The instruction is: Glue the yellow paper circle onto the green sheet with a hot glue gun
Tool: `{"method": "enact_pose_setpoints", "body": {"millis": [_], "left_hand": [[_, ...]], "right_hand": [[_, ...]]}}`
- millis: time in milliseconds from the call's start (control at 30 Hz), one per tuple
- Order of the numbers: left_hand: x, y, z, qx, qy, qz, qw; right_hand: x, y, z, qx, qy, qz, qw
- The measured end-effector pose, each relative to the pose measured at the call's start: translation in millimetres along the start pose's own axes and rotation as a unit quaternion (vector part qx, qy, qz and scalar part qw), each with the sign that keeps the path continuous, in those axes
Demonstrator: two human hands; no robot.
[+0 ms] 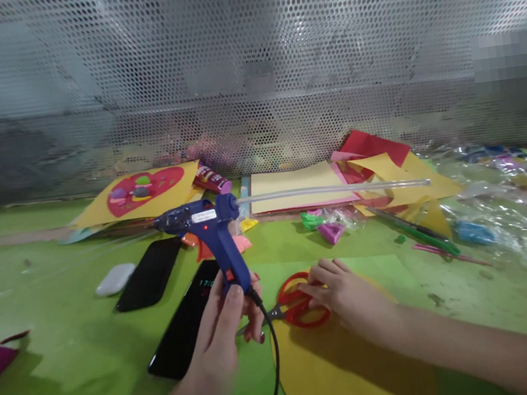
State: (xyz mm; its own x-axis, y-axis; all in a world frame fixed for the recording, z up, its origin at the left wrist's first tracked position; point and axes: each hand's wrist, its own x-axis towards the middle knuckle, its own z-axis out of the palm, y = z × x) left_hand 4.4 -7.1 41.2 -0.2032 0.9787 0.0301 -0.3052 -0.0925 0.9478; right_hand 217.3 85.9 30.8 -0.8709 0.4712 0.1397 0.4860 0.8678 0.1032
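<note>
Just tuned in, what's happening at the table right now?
A person is at a green table strewn with craft paper. The left hand grips a blue glue gun by its handle, nozzle pointing left, with a clear glue stick jutting from its back. The right hand lies flat on red scissors, which rest on a yellow sheet. Two dark phones lie nearby.

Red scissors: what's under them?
They lie at the edge of a yellow paper sheet on green tabletop. Right hand covers part of the handles; left hand, gripping a glue gun, hides the blade tips.
</note>
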Motion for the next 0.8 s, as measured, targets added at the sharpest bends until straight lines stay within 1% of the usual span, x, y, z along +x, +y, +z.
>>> {"method": "enact_pose_setpoints", "body": {"millis": [100,233,367,567,667,800], "left_hand": [[3,3,0.0,0.021,-0.020,-0.004,1.000],[8,6,-0.9,0.059,-0.035,-0.007,0.998],[16,8,-4.7,0.118,-0.047,-0.034,0.991],[26,3,-6.2,0.172,-0.094,-0.093,0.976],[26,0,-4.7,0.196,-0.102,-0.098,0.970],[23,-2,-5.4,0.235,-0.117,-0.100,0.960]], "right_hand": [[-2,0,-3,0.002,0.010,-0.007,1.000],[-13,0,-7,0.009,0.023,-0.033,0.999],[-21,-2,-3,0.018,0.030,-0.043,0.998],[-21,0,2,0.030,0.037,-0.029,0.998],[-21,-1,1,0.036,0.040,-0.029,0.998],[-25,-10,-3,0.046,0.044,-0.035,0.997]]}}
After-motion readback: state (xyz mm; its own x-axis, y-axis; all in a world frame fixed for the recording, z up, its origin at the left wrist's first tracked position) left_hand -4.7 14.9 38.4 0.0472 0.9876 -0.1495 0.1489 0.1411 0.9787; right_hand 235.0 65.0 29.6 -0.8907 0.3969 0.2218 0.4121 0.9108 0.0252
